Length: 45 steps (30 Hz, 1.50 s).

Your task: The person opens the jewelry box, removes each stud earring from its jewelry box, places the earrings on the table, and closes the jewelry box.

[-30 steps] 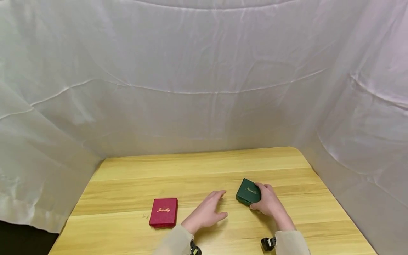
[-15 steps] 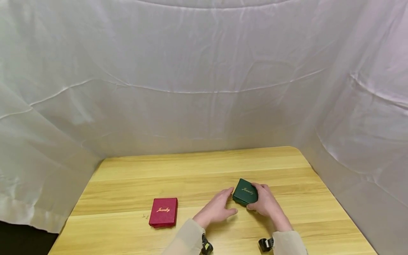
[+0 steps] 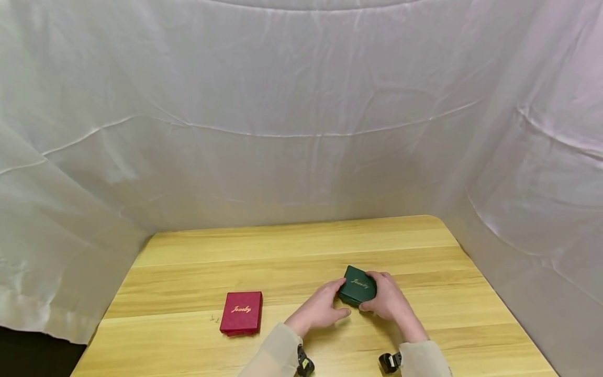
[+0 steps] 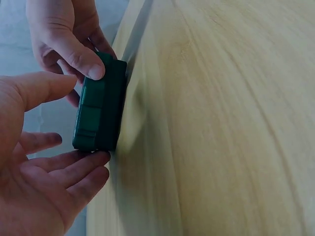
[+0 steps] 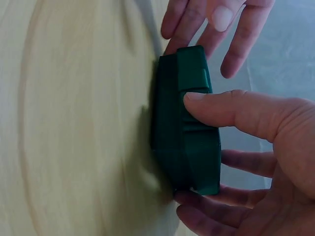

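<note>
A dark green jewelry box (image 3: 356, 284) with gold "Jewelry" lettering is held by my right hand (image 3: 389, 300) at its right side. In the right wrist view, the right thumb lies on the front of the green box (image 5: 199, 142), with fingers at its end and behind. My left hand (image 3: 319, 310) is at the box's left side, thumb spread away from it. In the left wrist view, the fairly straight left fingertips (image 4: 101, 164) meet or nearly meet the near end of the box. The box appears closed, low over the tabletop; I cannot tell whether its underside touches.
A red jewelry box (image 3: 241, 312), closed, lies on the wooden table (image 3: 198, 272) left of both hands. Pale grey cloth (image 3: 282, 157) hangs behind the table and along both sides. Black wrist cameras (image 3: 390, 362) sit at the cuffs.
The right hand has shifted the green box a little to the left. My left hand has moved right, from apart to beside the box's left edge. The red box has stayed put.
</note>
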Each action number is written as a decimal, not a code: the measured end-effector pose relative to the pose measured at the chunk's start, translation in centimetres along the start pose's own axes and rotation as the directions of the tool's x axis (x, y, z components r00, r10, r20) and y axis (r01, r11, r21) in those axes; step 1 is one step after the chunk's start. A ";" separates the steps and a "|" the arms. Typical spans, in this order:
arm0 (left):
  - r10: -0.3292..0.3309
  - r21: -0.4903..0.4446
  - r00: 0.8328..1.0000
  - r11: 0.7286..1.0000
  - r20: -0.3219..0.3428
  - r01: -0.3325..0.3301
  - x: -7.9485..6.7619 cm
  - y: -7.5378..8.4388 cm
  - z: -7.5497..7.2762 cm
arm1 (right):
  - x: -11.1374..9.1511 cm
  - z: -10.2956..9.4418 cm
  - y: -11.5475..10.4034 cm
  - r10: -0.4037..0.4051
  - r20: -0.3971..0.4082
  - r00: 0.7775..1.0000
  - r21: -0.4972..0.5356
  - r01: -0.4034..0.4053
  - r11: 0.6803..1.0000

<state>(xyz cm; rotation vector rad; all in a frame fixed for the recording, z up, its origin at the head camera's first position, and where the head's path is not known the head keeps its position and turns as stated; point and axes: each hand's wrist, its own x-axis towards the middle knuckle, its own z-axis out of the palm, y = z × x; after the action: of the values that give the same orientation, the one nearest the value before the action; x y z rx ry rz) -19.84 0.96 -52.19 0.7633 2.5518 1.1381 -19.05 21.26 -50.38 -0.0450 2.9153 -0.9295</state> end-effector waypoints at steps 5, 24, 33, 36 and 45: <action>-0.006 -0.009 0.999 1.000 -0.033 0.006 -0.4 -0.2 -0.4 | -0.1 0.0 -0.5 -0.025 -0.009 1.000 0.010 0.025 1.000; -0.092 -0.016 0.993 0.996 -0.070 0.091 -4.4 -1.1 -2.2 | -0.8 2.5 -3.6 -0.147 0.098 0.984 0.110 0.136 0.985; -0.144 -0.028 0.983 0.989 -0.109 0.142 -6.5 -2.0 -3.0 | -0.9 4.0 -5.1 -0.242 0.162 0.957 0.128 0.223 0.966; -0.153 -0.022 0.981 0.988 -0.120 0.152 -7.0 -2.3 -3.2 | -1.0 4.5 -5.5 -0.272 0.169 0.947 0.135 0.251 0.958; -0.184 -0.028 0.975 0.983 -0.127 0.182 -7.9 -2.9 -3.6 | -0.9 5.3 -6.5 -0.297 0.190 0.936 0.125 0.277 0.953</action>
<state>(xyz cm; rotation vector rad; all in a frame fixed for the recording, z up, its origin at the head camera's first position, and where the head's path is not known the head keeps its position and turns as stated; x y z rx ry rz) -15.75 -7.24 -51.86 0.4513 2.6487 1.1814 -17.70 12.98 -50.84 -0.5423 2.7107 -1.0326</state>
